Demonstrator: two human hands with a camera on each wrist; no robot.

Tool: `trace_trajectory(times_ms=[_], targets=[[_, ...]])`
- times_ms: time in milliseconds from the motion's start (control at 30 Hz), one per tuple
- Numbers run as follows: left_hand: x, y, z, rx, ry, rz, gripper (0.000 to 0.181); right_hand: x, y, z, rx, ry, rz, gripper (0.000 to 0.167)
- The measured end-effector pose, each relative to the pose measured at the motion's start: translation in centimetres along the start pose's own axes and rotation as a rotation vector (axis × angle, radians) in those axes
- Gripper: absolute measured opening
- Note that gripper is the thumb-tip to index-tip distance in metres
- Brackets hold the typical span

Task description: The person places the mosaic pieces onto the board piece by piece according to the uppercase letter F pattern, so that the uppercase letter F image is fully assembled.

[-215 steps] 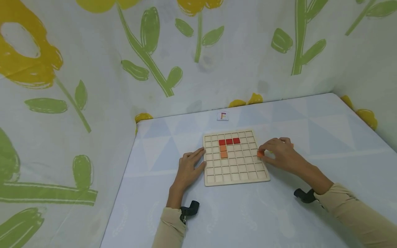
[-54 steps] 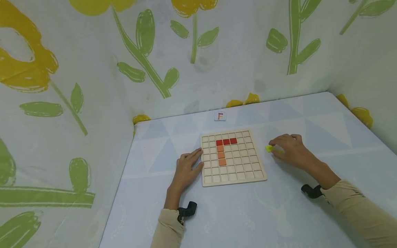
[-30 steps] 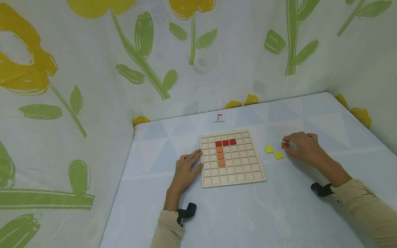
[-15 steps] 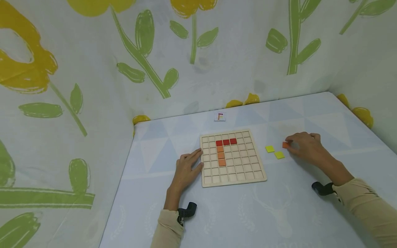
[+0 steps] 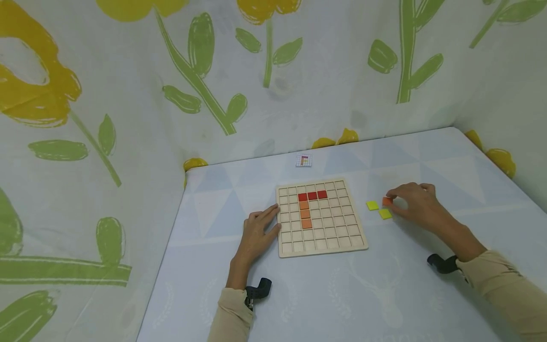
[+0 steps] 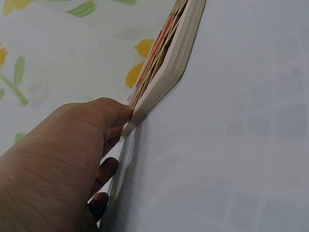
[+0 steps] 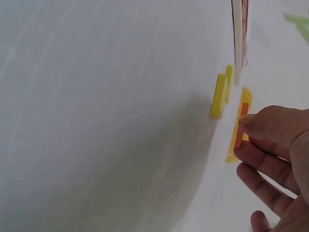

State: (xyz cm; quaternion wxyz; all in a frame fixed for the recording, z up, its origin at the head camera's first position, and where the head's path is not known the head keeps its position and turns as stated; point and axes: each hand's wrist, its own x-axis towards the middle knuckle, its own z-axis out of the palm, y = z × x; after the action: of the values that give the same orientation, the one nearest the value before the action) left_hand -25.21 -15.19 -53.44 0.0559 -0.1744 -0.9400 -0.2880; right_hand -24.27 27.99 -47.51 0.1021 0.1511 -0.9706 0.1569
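Pinching the orange tile (image 5: 386, 201) right of the grid board (image 5: 333, 221), the right grip (image 5: 416, 202) should hold it level and clear of the yellow tiles (image 5: 385, 214); the relaxed left hand (image 5: 256, 233) touches the board's left edge.

The head view looks forward and down, far enough back to frame the whole gridded board (image 5: 331, 233), left hand (image 5: 256, 233) and right hand (image 5: 419, 202). The 2 wrist views sit close and low, each facing past its own hand. All 3 share the board, nearly edge-on from the wrists; head and right wrist share 2 yellow tiles (image 5: 385, 214).
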Motion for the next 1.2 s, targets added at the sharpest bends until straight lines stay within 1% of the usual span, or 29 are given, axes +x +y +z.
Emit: trace_trajectory(times_ms=[167,300,467,600,800,933,1200], targets=[[0.0,0.1,-0.2,0.003,0.0,0.002,0.05,0.1,-1.1,-0.1,0.027,0.017,-0.049,0.022],[0.0,0.1,-0.2,0.005,-0.002,-0.006,0.05,0.2,-1.7,0.1,0.045,0.031,-0.083,0.023],[0.2,0.0,-0.1,0.01,-0.006,-0.011,0.051,0.3,-2.3,0.6,0.049,0.058,-0.144,0.021],[0.1,-0.1,0.0,0.01,-0.01,-0.009,0.051,0.1,-2.7,1.0,0.05,0.055,-0.165,0.023],[0.0,-0.1,-0.1,0.0,-0.015,-0.01,0.051,0.1,-3.7,1.4,0.054,0.105,-0.21,0.026],[0.0,-0.1,-0.1,0.003,-0.008,-0.006,0.051,0.3,-4.3,1.6,0.066,0.095,-0.207,0.028],[0.1,-0.2,0.0,-0.01,-0.013,-0.004,0.051,0.4,-5.4,2.0,0.085,0.029,-0.173,0.022]])
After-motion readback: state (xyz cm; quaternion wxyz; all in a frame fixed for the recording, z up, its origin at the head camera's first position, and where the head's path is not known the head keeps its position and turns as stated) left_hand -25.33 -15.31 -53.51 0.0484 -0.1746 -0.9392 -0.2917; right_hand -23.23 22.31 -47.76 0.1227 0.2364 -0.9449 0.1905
